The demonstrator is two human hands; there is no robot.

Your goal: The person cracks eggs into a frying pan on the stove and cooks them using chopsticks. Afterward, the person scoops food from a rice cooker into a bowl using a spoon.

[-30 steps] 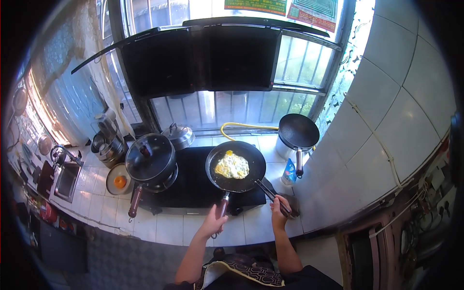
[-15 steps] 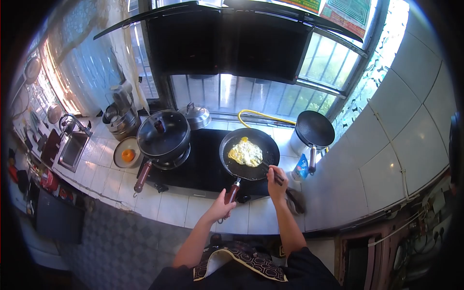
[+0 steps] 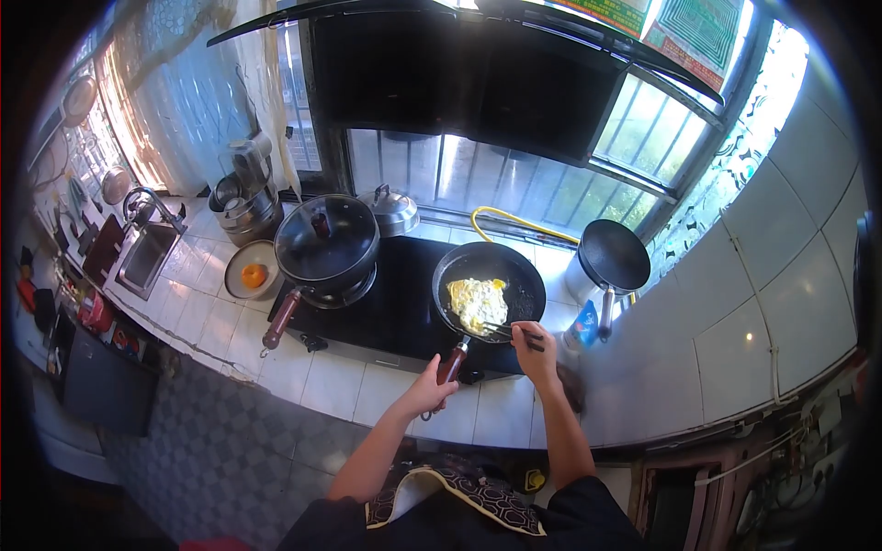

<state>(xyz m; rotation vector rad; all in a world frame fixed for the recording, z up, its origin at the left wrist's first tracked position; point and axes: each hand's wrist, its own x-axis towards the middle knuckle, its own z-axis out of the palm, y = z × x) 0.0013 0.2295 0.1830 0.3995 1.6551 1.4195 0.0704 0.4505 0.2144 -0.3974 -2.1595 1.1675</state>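
My left hand (image 3: 430, 389) is closed around the red-brown handle (image 3: 452, 364) of a black frying pan (image 3: 525, 281) on the right side of the stove. In the pan lies a fried egg (image 3: 478, 303), white and yellow, left of the pan's middle. My right hand (image 3: 535, 351), at the pan's front right rim, grips a pair of dark chopsticks (image 3: 499, 329). Their tips reach the egg's lower edge.
A lidded wok (image 3: 323, 248) sits on the left burner of the black stove (image 3: 397, 286). Left of it, a plate (image 3: 241, 286) holds an orange round item. A pot with a black pan on top (image 3: 614, 255) and a blue packet (image 3: 582, 323) stand right. The sink (image 3: 149, 262) is far left.
The chopsticks' tips have moved left along the egg's lower edge. The egg has turned and shifted within the pan, its yolk patch now at the upper right. The camera view has shifted slightly.
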